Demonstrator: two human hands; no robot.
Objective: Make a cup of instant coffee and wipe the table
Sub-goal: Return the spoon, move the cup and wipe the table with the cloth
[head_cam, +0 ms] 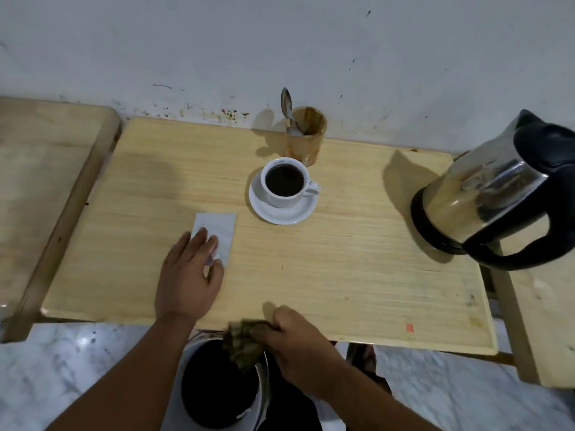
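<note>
2 hands are busy at the near edge of the desk (342, 275). The left hand (186, 275) lies flat, fingers spread wide, pressing on a white paper (217, 231) that rests on the wood. The right hand (298, 343) is closed around a crumpled, dirty-looking rag (242, 340), held just off the front edge of the desk and over a dark bucket (217, 384) on the floor below.

The coffee looks made: 1 white cup (284, 181) of dark liquid sits on its saucer (280, 213), further back near the middle, with a wooden holder (306, 135) and a spoon (287, 102) right behind it and the kettle (491, 194) far off to the right. So the wiping seems to be the step in hand.

To do it well, I would say the rag wants to shed its crumbs or drips over the bucket first, then sweep in long strokes toward the front edge, going around the saucer rather than nudging it, since the cup is nearly full. The paper needs lifting so the wood under it gets cleaned.

The rag is in the right hand; the cup stands well beyond both hands, nearer the left one's fingertips.
</note>
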